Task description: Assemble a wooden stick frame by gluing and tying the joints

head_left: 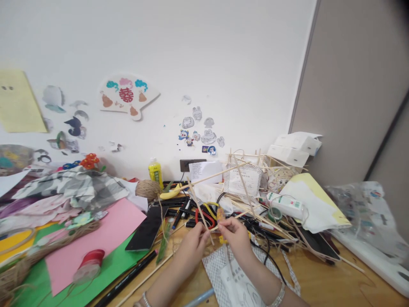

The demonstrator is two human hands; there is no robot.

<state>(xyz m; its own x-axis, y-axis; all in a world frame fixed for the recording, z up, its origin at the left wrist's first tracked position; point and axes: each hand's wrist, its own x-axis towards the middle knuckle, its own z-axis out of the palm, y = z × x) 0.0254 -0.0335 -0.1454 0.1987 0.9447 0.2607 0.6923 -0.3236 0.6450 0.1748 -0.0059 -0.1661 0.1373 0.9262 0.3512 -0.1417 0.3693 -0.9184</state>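
Observation:
My left hand [192, 244] is closed in a pinch on a thin wooden stick [198, 205] that belongs to a loose frame of crossing sticks. Close beside it on the right, my right hand [237, 238] pinches the frame's lower stick, its fingertips near the left hand's. The frame's long upper stick [220, 174] slants up to the right. Another stick [243, 187] leans down at the right side. Whether string binds the corner between my fingers cannot be made out. Beneath my right forearm lies a white drawstring pouch [220, 273] with a printed drawing.
Behind my hands are scattered pens [183, 211], a toy banana [171, 192], a twine ball [147, 189] and a yellow bottle [155, 172]. Left lie pink paper [118, 230], a red-topped spool [91, 262] and a black phone [147, 228]. A white bottle [285, 204] lies right.

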